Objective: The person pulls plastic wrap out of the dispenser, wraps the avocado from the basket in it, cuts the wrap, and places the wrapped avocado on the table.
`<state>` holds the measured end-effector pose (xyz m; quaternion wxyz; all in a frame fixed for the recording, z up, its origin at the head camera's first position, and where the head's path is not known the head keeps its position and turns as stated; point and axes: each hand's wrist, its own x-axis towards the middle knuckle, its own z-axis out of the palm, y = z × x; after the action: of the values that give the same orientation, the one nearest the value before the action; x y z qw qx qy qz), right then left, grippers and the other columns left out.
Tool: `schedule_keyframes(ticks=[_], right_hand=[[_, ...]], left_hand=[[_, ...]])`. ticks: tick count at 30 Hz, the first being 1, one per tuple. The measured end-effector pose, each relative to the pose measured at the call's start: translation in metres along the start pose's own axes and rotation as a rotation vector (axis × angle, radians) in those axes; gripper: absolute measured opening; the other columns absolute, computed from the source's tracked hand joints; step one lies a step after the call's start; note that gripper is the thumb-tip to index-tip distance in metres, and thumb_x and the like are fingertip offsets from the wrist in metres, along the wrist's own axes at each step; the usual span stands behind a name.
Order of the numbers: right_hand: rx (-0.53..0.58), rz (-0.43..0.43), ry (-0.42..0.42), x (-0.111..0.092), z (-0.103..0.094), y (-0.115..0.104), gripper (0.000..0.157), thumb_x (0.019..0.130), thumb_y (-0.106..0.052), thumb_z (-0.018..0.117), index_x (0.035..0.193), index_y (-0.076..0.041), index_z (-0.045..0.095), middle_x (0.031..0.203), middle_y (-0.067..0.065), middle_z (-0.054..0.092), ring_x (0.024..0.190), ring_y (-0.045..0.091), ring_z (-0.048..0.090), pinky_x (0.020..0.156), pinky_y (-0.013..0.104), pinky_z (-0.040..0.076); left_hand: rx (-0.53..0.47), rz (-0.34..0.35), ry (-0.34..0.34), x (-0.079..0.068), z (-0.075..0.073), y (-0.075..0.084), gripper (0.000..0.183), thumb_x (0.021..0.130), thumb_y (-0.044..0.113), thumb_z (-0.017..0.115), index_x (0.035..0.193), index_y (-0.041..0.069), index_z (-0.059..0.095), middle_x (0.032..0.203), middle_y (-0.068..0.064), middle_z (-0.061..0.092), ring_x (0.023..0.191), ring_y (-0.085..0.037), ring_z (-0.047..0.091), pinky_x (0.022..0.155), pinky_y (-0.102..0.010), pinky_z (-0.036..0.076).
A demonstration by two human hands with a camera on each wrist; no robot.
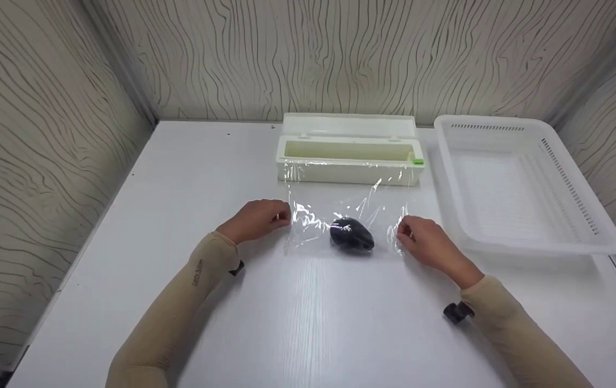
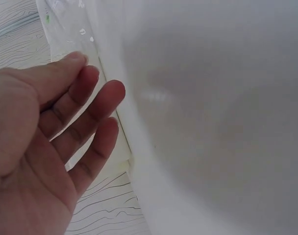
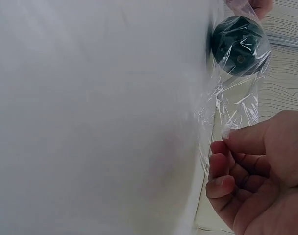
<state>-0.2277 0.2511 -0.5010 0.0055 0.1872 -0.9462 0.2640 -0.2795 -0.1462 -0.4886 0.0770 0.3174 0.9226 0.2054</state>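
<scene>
A dark, pear-shaped avocado lies on the table under a sheet of clear cling film. The film runs from the front edge of a pale plastic wrap dispenser box down over the fruit. My left hand pinches the film's left side between thumb and forefinger, other fingers loosely bent. At the opposite side, my right hand pinches the film's right corner, bunched at the fingertips. In the right wrist view the avocado shows its round end through the creased film.
The dispenser's lid stands raised behind it, and a green slider sits at its right front corner. To the right is a white perforated plastic basket. Wood-patterned panels enclose the white table at the back and sides.
</scene>
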Motion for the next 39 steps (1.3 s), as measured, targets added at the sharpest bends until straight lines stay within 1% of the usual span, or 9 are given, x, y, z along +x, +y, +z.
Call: schedule_keyframes(ticks=[4, 8, 18, 23, 26, 30, 33, 36, 39], right_hand=[[0.002, 0.007, -0.020, 0.000, 0.001, 0.001, 0.008, 0.094, -0.002, 0.069, 0.089, -0.006, 0.064, 0.080, 0.004, 0.064, 0.075, 0.016, 0.057, 0.067, 0.032, 0.046], [-0.006, 0.013, -0.043, 0.001, 0.002, 0.001, 0.007, 0.094, -0.004, 0.070, 0.089, -0.007, 0.066, 0.080, 0.004, 0.065, 0.074, 0.016, 0.058, 0.067, 0.032, 0.046], [-0.040, 0.052, -0.095, 0.000, 0.003, 0.004, 0.006, 0.091, -0.006, 0.069, 0.087, -0.009, 0.067, 0.081, 0.003, 0.067, 0.076, 0.016, 0.059, 0.069, 0.033, 0.047], [-0.034, 0.045, -0.083, -0.001, 0.000, 0.004, 0.004, 0.092, -0.006, 0.068, 0.088, -0.007, 0.067, 0.081, 0.005, 0.067, 0.076, 0.018, 0.059, 0.070, 0.035, 0.048], [-0.032, 0.053, -0.058, -0.003, -0.003, 0.001, 0.002, 0.094, -0.007, 0.068, 0.093, -0.005, 0.068, 0.081, 0.005, 0.067, 0.074, 0.017, 0.058, 0.068, 0.034, 0.047], [-0.006, 0.065, 0.024, -0.005, -0.005, -0.009, 0.015, 0.096, -0.007, 0.065, 0.109, -0.003, 0.069, 0.076, 0.002, 0.062, 0.068, 0.014, 0.053, 0.064, 0.032, 0.043], [0.031, 0.010, 0.110, -0.005, -0.004, -0.020, 0.022, 0.095, -0.005, 0.065, 0.117, -0.003, 0.068, 0.076, 0.000, 0.057, 0.067, 0.013, 0.051, 0.063, 0.030, 0.042], [0.051, -0.110, 0.175, -0.005, -0.001, -0.030, 0.024, 0.094, -0.004, 0.070, 0.117, -0.005, 0.069, 0.083, 0.002, 0.059, 0.073, 0.015, 0.056, 0.065, 0.029, 0.047], [0.032, -0.250, 0.200, -0.006, 0.006, -0.037, 0.031, 0.091, -0.008, 0.077, 0.121, -0.008, 0.070, 0.095, 0.005, 0.063, 0.087, 0.019, 0.063, 0.071, 0.032, 0.054]], left_hand=[[0.025, 0.013, -0.012, 0.001, 0.002, 0.000, 0.005, 0.102, 0.010, 0.065, 0.099, 0.010, 0.069, 0.095, -0.002, 0.070, 0.086, -0.017, 0.061, 0.083, -0.037, 0.054], [0.064, 0.017, -0.028, 0.000, 0.004, 0.000, 0.004, 0.101, 0.014, 0.068, 0.100, 0.011, 0.070, 0.096, -0.001, 0.072, 0.088, -0.017, 0.064, 0.084, -0.038, 0.055], [0.095, 0.036, -0.015, 0.000, 0.006, 0.003, 0.006, 0.101, 0.016, 0.068, 0.100, 0.010, 0.070, 0.095, -0.002, 0.072, 0.087, -0.018, 0.064, 0.083, -0.040, 0.055], [0.082, 0.032, -0.011, -0.001, 0.005, 0.004, 0.005, 0.101, 0.016, 0.068, 0.099, 0.011, 0.069, 0.094, -0.002, 0.072, 0.086, -0.018, 0.063, 0.081, -0.039, 0.055], [0.071, 0.025, -0.018, -0.003, 0.003, 0.004, 0.004, 0.100, 0.016, 0.069, 0.101, 0.012, 0.070, 0.096, -0.002, 0.071, 0.089, -0.018, 0.065, 0.083, -0.039, 0.055], [0.063, 0.026, -0.026, -0.006, -0.002, 0.003, 0.014, 0.098, 0.018, 0.072, 0.111, 0.013, 0.071, 0.107, -0.002, 0.071, 0.101, -0.020, 0.068, 0.091, -0.040, 0.056], [0.064, 0.034, -0.012, -0.008, -0.005, 0.004, 0.024, 0.098, 0.020, 0.073, 0.120, 0.013, 0.071, 0.117, -0.002, 0.070, 0.110, -0.021, 0.067, 0.097, -0.040, 0.055], [0.066, 0.063, 0.016, -0.008, -0.006, 0.008, 0.028, 0.099, 0.022, 0.073, 0.125, 0.013, 0.070, 0.123, -0.002, 0.069, 0.116, -0.021, 0.066, 0.100, -0.041, 0.055], [0.064, 0.128, 0.043, -0.008, -0.004, 0.015, 0.029, 0.098, 0.022, 0.073, 0.124, 0.011, 0.070, 0.124, -0.002, 0.069, 0.119, -0.020, 0.066, 0.102, -0.040, 0.055]])
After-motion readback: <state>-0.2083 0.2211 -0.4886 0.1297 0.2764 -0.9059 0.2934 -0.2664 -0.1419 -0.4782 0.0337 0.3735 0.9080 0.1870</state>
